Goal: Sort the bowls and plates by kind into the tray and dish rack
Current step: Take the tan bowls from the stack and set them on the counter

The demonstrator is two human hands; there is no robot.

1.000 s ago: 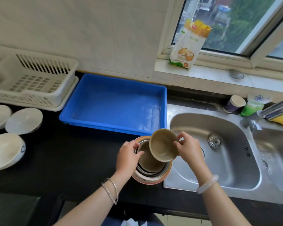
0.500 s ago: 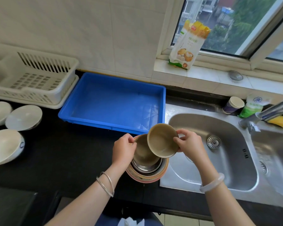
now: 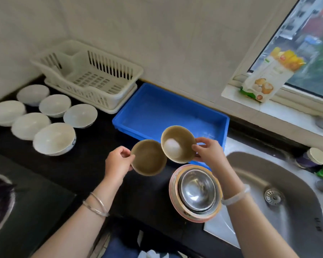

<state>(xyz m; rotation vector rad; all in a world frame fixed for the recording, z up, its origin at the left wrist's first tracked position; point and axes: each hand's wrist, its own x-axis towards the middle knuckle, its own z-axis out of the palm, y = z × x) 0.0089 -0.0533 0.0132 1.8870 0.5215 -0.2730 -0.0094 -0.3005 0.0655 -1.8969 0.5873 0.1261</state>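
In the head view, the left hand (image 3: pixel 117 164) pinches the rim of the lower brown bowl (image 3: pixel 148 161) and the right hand (image 3: pixel 209 154) pinches the upper brown bowl (image 3: pixel 177 144), both held above the black table (image 3: pixel 82 168), in front of the blue tray (image 3: pixel 168 112) and right of the dish rack (image 3: pixel 90 79).

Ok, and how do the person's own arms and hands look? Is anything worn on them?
Both forearms are bare: no sleeves and no gloves show. Above the left hand, the wrist carries two thin silver metal bangles. Above the right hand, the wrist carries one thick, pale, translucent round bangle. No watch shows.
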